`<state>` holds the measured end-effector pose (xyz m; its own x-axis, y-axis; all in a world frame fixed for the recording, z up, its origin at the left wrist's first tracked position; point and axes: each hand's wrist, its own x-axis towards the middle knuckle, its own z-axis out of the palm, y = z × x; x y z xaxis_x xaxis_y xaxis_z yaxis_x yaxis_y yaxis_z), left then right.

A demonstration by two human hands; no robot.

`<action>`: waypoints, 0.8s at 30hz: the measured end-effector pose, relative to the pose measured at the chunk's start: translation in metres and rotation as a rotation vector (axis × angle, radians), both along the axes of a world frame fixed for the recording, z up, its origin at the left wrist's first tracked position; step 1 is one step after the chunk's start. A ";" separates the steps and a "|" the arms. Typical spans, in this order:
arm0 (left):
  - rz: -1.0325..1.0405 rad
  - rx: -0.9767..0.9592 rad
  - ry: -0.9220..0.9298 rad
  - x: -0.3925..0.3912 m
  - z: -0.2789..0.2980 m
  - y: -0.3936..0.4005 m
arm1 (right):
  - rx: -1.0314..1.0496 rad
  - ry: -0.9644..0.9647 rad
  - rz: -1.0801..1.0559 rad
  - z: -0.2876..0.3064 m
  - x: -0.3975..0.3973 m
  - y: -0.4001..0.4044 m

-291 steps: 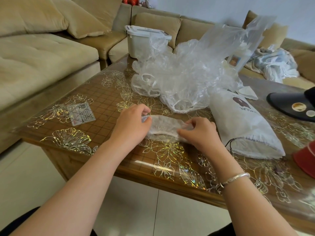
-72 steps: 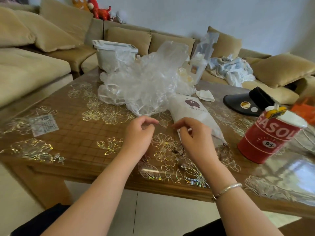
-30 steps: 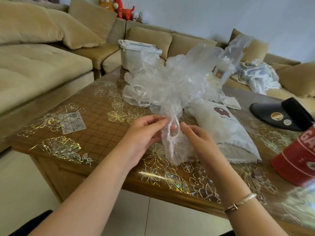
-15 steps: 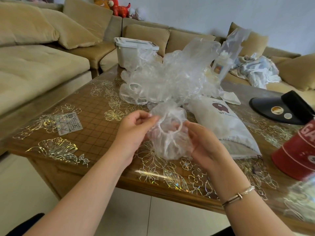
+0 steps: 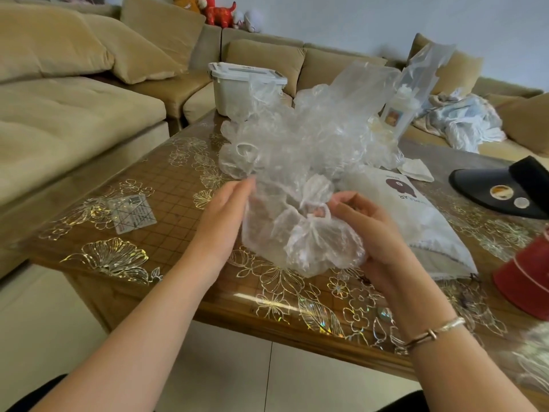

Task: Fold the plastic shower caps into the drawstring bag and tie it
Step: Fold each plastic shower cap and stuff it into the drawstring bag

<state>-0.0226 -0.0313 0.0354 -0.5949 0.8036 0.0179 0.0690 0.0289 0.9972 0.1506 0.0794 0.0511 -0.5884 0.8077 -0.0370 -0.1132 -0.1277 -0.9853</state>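
A clear, crinkled plastic shower cap [image 5: 300,233] is held up just above the near part of the glass-topped wooden table with gold flower patterns [image 5: 124,257], stretched between the two hands. At the far left a beige sectional sofa [image 5: 74,108] is seen beside the table, and a small printed card [image 5: 132,210] lies under the glass near the table's left edge. The cap's left edge is pinched by the left hand [image 5: 222,224], the fingers extended upward along the film with the thumb behind it. A white lidded plastic storage box [image 5: 243,87] stands at the table's far edge. In front of it a loose heap of transparent shower caps [image 5: 303,135] is piled on the table, just behind the held cap. The cap's gathered right side is grasped by the right hand [image 5: 371,233], its fingers curled around the bunched film; a metal bangle [image 5: 430,333] is worn on that wrist. A white fabric drawstring bag with a brown bear print [image 5: 416,215] lies on the table just right of the right hand, its open mouth turned toward the near edge. Further right, a black sun visor [image 5: 502,188] rests on the table, and a red can [image 5: 525,278] is cut off by the right border.
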 end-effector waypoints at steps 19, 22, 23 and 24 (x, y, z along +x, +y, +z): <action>-0.146 -0.198 -0.030 0.008 0.004 -0.006 | 0.191 -0.163 -0.038 -0.012 -0.006 -0.001; 0.004 -0.012 -0.069 0.008 0.005 -0.003 | 0.131 -0.306 -0.002 -0.016 -0.005 -0.001; 0.056 0.035 -0.049 0.007 0.003 -0.002 | 0.086 -0.313 0.030 -0.015 -0.006 -0.002; 0.101 0.067 -0.022 0.007 0.002 -0.001 | 0.048 -0.312 0.048 -0.014 -0.007 -0.004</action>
<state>-0.0154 -0.0325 0.0374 -0.6735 0.7371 0.0555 0.0474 -0.0319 0.9984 0.1438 0.0755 0.0372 -0.5926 0.7842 -0.1840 0.2003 -0.0777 -0.9766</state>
